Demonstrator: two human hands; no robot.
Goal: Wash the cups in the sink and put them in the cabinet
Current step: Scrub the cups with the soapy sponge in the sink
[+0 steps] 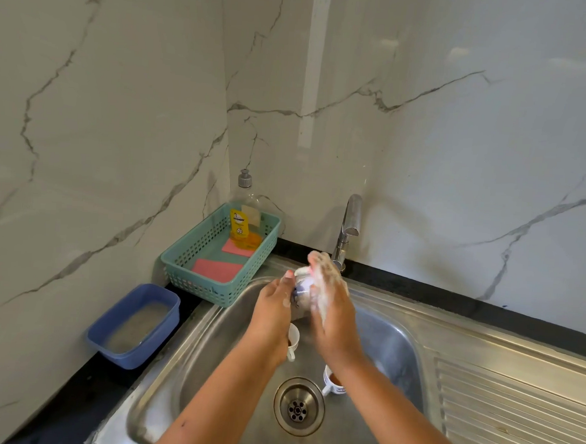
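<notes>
Early stage: left hand (274, 303) grips first cup (299, 287) over sink (390, 348), soapy right hand (331, 303) rubs it flat-fingered; two stained cups (293, 338) (335, 382) wait unwashed below, cabinet out of view.

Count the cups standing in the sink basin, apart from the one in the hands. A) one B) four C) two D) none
C: a handled cup below the left wrist and a brown-stained cup right of the drain stand in the sink, while the left hand holds the patterned cup and the soapy right hand touches it.
</notes>
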